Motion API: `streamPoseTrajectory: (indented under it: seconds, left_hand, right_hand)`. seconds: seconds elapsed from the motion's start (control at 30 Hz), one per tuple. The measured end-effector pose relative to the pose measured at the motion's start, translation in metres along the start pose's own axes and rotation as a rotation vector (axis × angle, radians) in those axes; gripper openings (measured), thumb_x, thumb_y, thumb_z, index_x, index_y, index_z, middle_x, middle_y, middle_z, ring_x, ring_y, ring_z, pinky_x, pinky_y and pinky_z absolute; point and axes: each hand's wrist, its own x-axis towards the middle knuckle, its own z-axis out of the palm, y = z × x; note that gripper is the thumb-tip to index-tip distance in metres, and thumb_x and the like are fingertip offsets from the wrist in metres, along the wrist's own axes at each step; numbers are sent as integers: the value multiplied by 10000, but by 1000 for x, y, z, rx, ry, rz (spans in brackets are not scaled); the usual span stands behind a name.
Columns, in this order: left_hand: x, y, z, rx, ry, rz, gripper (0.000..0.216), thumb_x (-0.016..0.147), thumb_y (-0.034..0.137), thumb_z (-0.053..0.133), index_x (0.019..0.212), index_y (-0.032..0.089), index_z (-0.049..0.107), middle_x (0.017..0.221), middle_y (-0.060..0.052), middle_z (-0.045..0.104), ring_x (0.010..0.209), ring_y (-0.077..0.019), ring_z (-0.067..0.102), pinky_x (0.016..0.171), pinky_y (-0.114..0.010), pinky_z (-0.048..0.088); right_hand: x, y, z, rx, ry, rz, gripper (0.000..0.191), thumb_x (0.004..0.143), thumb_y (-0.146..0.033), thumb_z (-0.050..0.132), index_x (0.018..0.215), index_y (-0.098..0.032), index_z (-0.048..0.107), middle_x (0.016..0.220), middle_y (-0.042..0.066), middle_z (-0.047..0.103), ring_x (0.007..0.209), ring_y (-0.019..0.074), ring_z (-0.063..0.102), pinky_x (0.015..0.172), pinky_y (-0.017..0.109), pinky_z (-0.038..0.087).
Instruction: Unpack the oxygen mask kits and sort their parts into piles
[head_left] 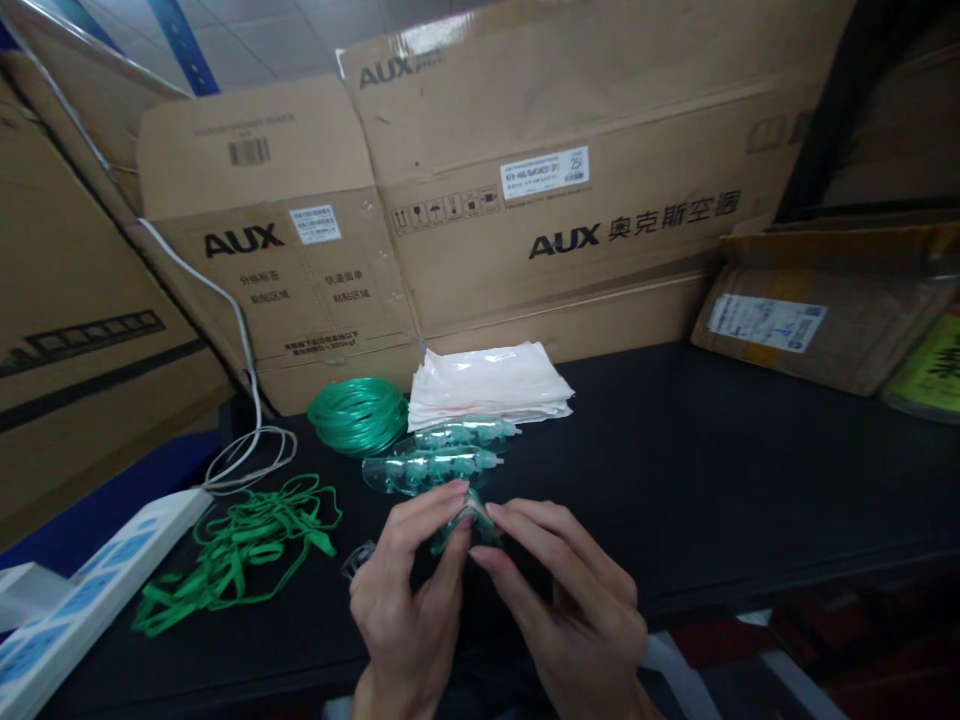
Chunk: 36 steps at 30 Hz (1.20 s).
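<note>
A translucent green plastic mask (487, 537) is pinched between the fingertips of my left hand (409, 595) and my right hand (577, 605) above the black tabletop. Fingers cover most of it. Just beyond it, two rows of nested green masks (431, 468) lie on their sides, their pale connectors pointing right. A small clear plastic piece (358, 558) shows beside my left hand, partly hidden by it. Farther left are a tangle of green elastic straps (259, 535) and a coil of green tubing (358, 415). A stack of white plastic bags (491, 382) sits behind the nested masks.
Large cardboard boxes (465, 250) wall off the back. A white power strip (105, 605) and its white cable (244, 340) occupy the left side. At the back right stands a smaller labelled carton (817, 345). The black table's (720, 480) front edge runs along the lower right.
</note>
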Motion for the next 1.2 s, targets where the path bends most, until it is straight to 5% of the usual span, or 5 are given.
streamPoseTrajectory:
  seconds: [0.6,0.93,1.2]
  left_hand:
    - [2,4,-6,97,32,-2,146,895,49,681,993,157,686,872,26,730,744,-67,678,722,-153,545]
    - [3,0,-5,45,17,29,183,880,17,681,1003,151,666,903,3,703,799,-99,660,728,-206,556]
    - [3,1,-6,92,17,88,188,874,2,678,993,147,658,902,-4,702,844,-106,673,778,-215,572]
  right_hand:
    - [-6,3,6,82,-18,-25,299,812,81,671,1004,-139,733,863,83,721,760,183,683,652,318,578]
    - [-9,4,9,24,-28,26,237,832,60,653,934,-144,720,816,75,705,709,173,674,616,307,561]
    - [-10,7,8,-54,-6,-72,269,828,67,657,996,-135,715,836,74,707,743,167,680,635,306,573]
